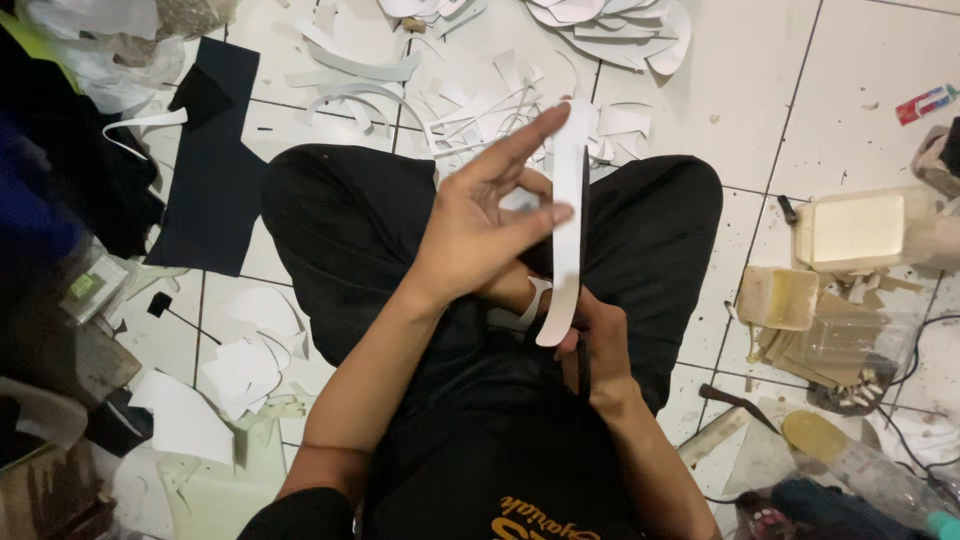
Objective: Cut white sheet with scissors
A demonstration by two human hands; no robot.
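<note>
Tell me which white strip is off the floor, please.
The long white strip between both hands: the right hand grips its lower end, the left hand touches it. The others lie on the tiles.

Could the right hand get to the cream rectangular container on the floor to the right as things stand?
Probably not at once. The right hand is occupied holding the lower end of the white strip. The floor between the knee and the cream container looks open, so once freed it likely could.

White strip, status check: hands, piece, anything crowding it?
Left hand open, fingertips pressing white strip. Right hand gripping its lower end, plus a dark tool. Strip upright over lap; white offcuts on floor beyond, apart.
</note>
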